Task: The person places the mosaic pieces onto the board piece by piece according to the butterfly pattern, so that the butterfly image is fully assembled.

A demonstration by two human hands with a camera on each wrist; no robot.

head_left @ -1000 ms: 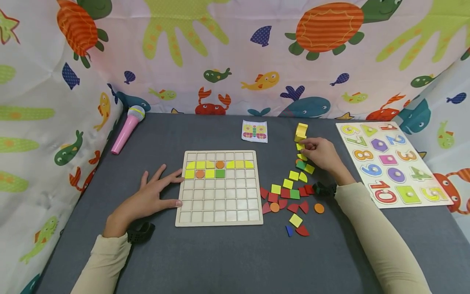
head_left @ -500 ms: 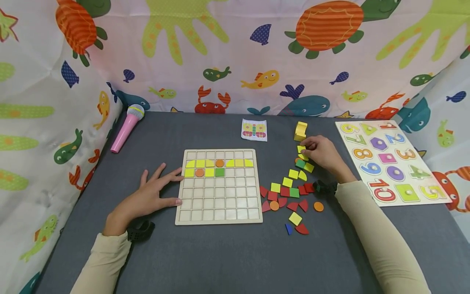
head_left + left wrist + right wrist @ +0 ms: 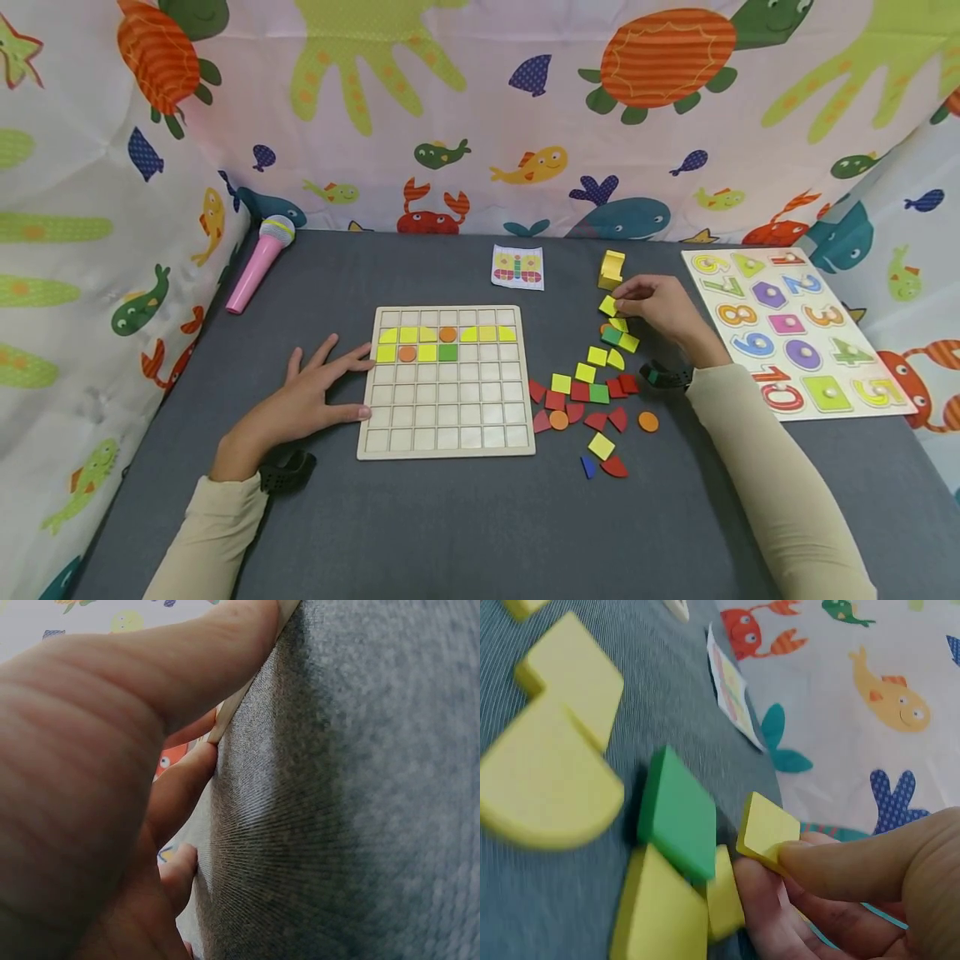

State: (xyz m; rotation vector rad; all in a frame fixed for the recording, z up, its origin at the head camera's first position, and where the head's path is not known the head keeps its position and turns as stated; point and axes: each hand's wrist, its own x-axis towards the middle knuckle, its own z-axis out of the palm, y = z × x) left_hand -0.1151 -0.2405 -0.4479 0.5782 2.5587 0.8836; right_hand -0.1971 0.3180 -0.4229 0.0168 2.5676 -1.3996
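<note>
My right hand (image 3: 663, 312) pinches a yellow square tile (image 3: 767, 829) between thumb and fingers, at the far end of the loose pieces. Close by in the right wrist view lie a green tile (image 3: 679, 817) and a yellow quarter-round piece (image 3: 551, 776). My left hand (image 3: 300, 404) has its fingers spread, with fingertips and thumb touching the left edge of the wooden grid board (image 3: 447, 457). Yellow pieces, orange discs (image 3: 407, 354) and a green square (image 3: 447, 352) fill part of the board's second and third rows.
Red, yellow and green pieces lie scattered right of the board, with a blue triangle (image 3: 588, 467) nearest me. Behind stand a picture card (image 3: 517, 267) and a stack of yellow pieces (image 3: 611, 269). A number puzzle board (image 3: 798, 333) lies right, a pink microphone (image 3: 260, 265) left.
The yellow square tile under my right fingers has turned and shifted slightly left, and now shows clearly in the pinch. My left hand has stayed at the board's edge.
</note>
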